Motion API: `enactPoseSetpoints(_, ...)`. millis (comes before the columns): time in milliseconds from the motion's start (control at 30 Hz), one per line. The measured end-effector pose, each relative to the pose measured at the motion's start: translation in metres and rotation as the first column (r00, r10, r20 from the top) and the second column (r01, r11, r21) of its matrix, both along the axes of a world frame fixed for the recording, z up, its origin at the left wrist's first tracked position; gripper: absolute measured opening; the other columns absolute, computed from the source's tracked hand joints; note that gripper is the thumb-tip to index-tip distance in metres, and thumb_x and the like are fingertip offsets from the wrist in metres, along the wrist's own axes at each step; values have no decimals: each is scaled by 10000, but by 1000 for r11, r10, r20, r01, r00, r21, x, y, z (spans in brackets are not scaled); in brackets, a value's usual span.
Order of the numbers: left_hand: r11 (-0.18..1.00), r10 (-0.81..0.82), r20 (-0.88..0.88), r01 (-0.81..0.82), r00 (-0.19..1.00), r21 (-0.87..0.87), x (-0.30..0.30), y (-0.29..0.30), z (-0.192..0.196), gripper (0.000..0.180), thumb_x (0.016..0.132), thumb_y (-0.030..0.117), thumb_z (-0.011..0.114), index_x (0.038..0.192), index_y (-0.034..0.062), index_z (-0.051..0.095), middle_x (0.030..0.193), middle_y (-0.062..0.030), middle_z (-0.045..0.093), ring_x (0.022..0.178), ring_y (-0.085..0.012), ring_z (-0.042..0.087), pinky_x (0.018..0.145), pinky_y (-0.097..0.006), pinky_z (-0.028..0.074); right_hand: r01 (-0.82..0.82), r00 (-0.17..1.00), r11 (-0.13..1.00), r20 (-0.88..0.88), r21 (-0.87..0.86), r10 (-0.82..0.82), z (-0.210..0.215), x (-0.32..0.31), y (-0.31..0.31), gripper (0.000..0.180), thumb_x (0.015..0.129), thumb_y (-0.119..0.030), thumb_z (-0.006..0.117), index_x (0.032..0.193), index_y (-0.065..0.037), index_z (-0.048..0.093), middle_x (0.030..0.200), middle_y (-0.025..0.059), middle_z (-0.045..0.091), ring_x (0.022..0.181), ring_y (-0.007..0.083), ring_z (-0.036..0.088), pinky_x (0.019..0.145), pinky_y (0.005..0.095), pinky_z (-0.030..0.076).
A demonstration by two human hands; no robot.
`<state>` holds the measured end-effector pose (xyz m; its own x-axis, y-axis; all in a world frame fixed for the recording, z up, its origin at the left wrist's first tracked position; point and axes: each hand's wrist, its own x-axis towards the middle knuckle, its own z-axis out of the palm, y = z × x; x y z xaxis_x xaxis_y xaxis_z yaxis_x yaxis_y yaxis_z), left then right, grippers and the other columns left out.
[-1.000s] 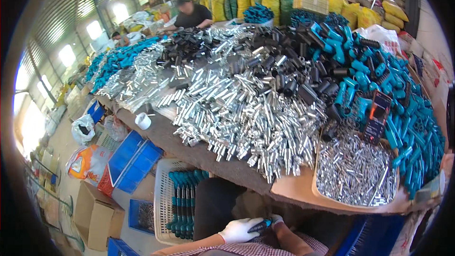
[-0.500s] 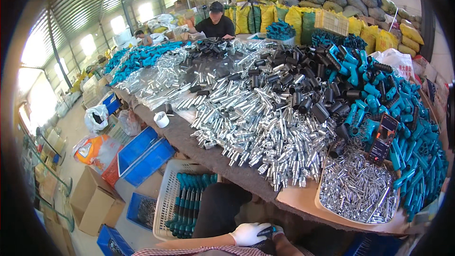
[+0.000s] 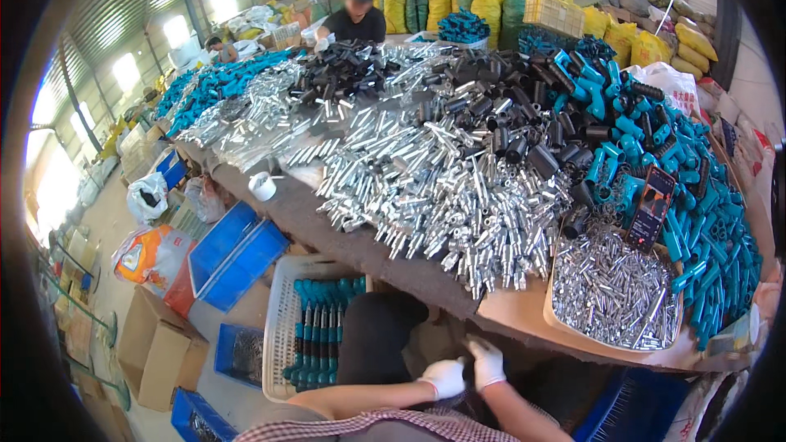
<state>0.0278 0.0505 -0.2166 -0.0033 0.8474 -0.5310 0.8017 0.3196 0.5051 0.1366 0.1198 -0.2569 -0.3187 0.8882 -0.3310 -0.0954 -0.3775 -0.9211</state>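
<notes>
Both my hands wear white gloves and are low in the picture, in front of the table edge. My left hand (image 3: 444, 378) is closed on a dark cylindrical part (image 3: 468, 373), mostly hidden between the two hands. Right beside it, my right hand (image 3: 486, 362) has its fingers curled and slightly blurred, and I cannot make out what lies in them. Left of my dark-clothed knee (image 3: 378, 336), a white basket (image 3: 277, 336) holds teal-and-black handled tools (image 3: 315, 331) in rows. On the table, silver metal fittings (image 3: 442, 205) are heaped nearest my hands.
A tray of small metal pins (image 3: 614, 295) stands at the table's right front, with a phone (image 3: 651, 209) leaning behind it. Teal handles (image 3: 712, 237) and black sleeves (image 3: 508, 127) are piled beyond. Blue crates (image 3: 237, 258) and a cardboard box (image 3: 155, 352) stand left. Another person (image 3: 357, 20) works across the table.
My hands have risen slightly toward the table edge, and my right hand has come into fuller view beside the left. The view has shifted a little.
</notes>
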Motion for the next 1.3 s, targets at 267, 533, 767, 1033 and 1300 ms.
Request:
enactPoseSetpoints(267,998,45,69,-48,997,38,0,-1,29,425,863,220,540,1203,-33,571,977,-269,706,909,-421,697,782,-493,551,58,990,981,139,-185,-33,-40,-6,-1,268,879,-72,660,1120,38,706,1031,137,730,941,206,669,865,294,517)
enactPoseSetpoints(533,971,43,79,-61,996,231,12,3,-18,266,842,219,568,1012,29,643,949,-221,718,878,-401,706,775,-493,559,-52,845,974,530,219,-74,-74,4,14,291,865,-114,677,1106,45,714,1095,151,729,1007,259,675,930,352,514)
enactPoseSetpoints(767,956,23,205,-81,979,284,-95,-51,128,562,792,323,725,1256,26,612,1071,-210,704,976,-344,699,863,-427,550,-14,999,978,38,-209,23,32,31,0,453,994,-319,556,1317,-4,596,1295,153,635,1118,254,621,973,377,468)
enactPoseSetpoints(1033,397,713,316,-731,626,554,-217,-222,246,542,688,55,773,1198,-57,626,944,-60,684,868,-104,621,805,-290,522,-64,997,933,10,-354,72,-30,110,-19,433,1001,-302,554,1344,-39,562,1267,186,631,1101,301,616,892,416,502)
enactPoseSetpoints(1300,693,687,-230,-525,690,493,-276,-171,166,474,757,227,728,1199,72,659,1079,-215,695,999,-396,668,893,-416,534,-89,956,937,236,-338,175,-46,73,-23,424,985,-239,584,1317,24,565,1135,149,674,991,279,658,829,390,541)
